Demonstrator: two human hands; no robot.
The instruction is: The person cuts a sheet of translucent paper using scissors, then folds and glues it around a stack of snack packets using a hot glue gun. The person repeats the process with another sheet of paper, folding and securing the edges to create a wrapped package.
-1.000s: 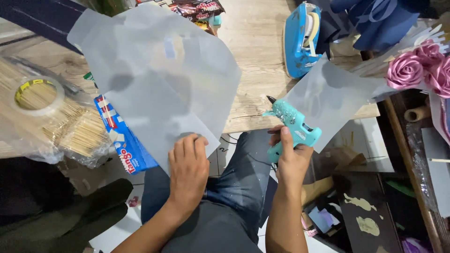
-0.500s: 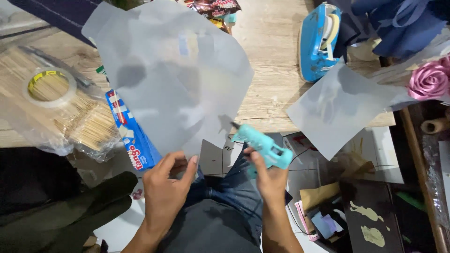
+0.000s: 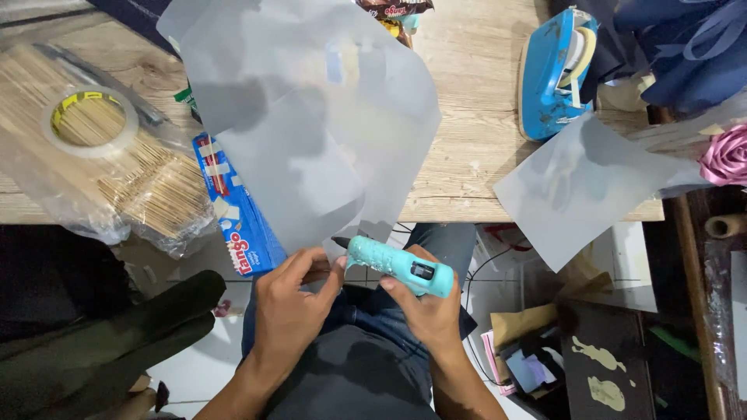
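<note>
Nearest the camera, over the person's lap, the right hand (image 3: 424, 307) is closed around a turquoise glue gun (image 3: 397, 266), its dark nozzle pointing toward the left hand (image 3: 292, 299). The left hand pinches the lower edge of a large translucent grey sheet (image 3: 311, 117); what lies between its fingertips is too small and shadowed to make out. The two hands sit close together, just off the near edge of the wooden table (image 3: 475, 101).

Taking the sheet as the landmark: it drapes over that table edge and hides much of the tabletop beneath. A blue box (image 3: 237, 210) pokes out from under its left side, partly covered. Further left lies a bag of bamboo skewers (image 3: 132, 171) with a roll of clear tape (image 3: 89, 120) resting on top. To the sheet's right hangs a smaller grey sheet (image 3: 580, 187), and beyond that a blue tape dispenser (image 3: 556, 74). A pink fabric rose (image 3: 727, 155) is cut off at the right frame edge.
</note>
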